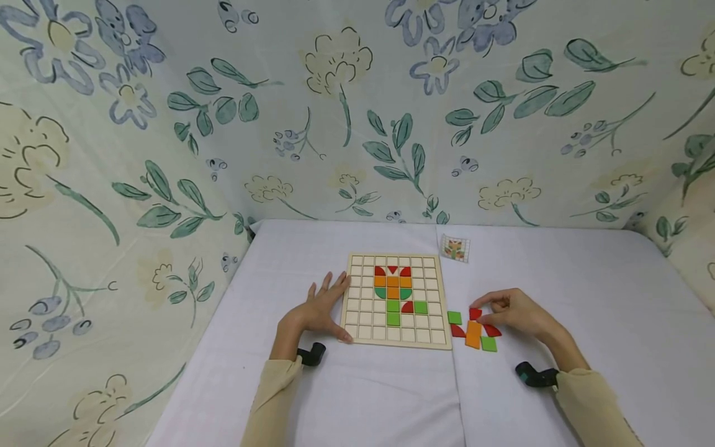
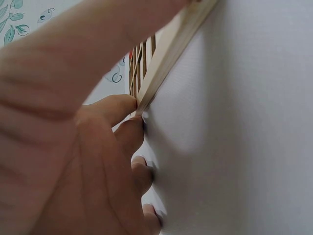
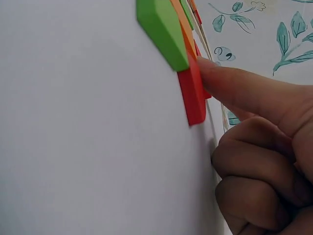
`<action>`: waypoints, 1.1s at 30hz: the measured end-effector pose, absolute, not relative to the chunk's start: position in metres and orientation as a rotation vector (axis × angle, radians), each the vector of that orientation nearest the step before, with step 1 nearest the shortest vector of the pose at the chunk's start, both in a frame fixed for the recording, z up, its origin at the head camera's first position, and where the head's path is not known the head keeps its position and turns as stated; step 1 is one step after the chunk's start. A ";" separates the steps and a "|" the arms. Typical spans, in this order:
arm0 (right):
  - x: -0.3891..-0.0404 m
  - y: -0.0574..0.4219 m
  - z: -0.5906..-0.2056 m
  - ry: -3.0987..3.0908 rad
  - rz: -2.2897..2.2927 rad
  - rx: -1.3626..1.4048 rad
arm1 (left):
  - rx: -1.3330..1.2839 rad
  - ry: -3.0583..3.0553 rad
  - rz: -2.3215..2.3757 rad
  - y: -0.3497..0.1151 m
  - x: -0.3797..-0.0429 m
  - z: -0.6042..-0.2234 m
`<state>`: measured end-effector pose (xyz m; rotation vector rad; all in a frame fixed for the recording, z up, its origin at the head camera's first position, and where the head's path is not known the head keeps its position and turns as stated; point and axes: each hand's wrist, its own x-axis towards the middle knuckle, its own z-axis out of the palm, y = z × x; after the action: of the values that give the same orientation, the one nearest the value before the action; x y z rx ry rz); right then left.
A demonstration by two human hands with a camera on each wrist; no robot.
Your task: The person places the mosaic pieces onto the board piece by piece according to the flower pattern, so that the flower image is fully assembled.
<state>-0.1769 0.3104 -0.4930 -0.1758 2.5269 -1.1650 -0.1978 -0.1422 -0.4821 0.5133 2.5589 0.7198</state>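
A square wooden grid board [image 1: 357,333] lies on the table, partly filled with red, orange and green tiles in a flower-like pattern. My left hand [image 1: 317,315] is spread along its left side, thumb by the near corner and fingertips touching the frame; the left wrist view shows the fingers [image 2: 128,134] against the wooden edge. Right of the board my right hand [image 1: 516,315] pinches a red tile [image 1: 475,313] between thumb and index finger, the other fingers curled in. Close around lie an orange tile [image 1: 473,335], green tiles [image 1: 488,344] and red quarter-round tiles [image 1: 457,331].
A small printed picture card [image 1: 455,248] with a similar pattern lies beyond the board's far right corner. White cloth [image 1: 385,397] covers the table, with a fold line running right of the board. Floral fabric [image 1: 335,155] hangs behind and at the sides.
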 end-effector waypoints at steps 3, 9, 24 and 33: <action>-0.177 0.310 -0.494 2.530 -1.158 -0.165 | 0.511 2.558 0.728 -0.142 -0.198 -0.482; -0.177 0.309 -0.494 2.531 -1.157 -0.190 | 0.506 2.558 0.737 -0.142 -0.197 -0.482; -0.175 0.291 -0.481 2.542 -1.199 -0.159 | 0.509 2.556 0.727 -0.141 -0.198 -0.480; -0.171 0.245 -0.479 2.453 -1.269 -0.264 | 0.506 2.557 0.732 -0.142 -0.197 -0.482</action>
<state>-0.1705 0.2453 -0.4793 -0.2645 2.4529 -1.2686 -0.1974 -0.1416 -0.4821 0.5058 2.5568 0.7319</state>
